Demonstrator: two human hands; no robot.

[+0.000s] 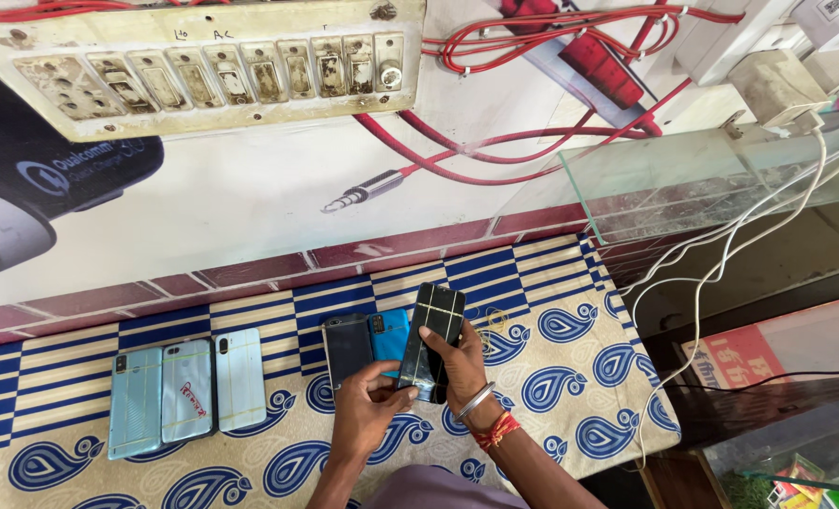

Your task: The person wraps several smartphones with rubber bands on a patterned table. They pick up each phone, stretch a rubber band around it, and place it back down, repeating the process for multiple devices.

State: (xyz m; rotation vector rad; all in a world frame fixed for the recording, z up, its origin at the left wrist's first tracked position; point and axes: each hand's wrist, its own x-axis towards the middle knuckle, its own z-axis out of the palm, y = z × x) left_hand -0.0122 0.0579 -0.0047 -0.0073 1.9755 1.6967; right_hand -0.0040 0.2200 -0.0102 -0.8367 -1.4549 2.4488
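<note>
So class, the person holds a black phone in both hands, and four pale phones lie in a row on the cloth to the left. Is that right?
Not quite. The head view shows three pale phones in that row, not four. The black phone is held in the right hand and left hand, over the patterned cloth.

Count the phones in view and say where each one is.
6: three side by side at left, two against the wall mid-cloth, one black phone in the right hand. None seem hidden.
</note>
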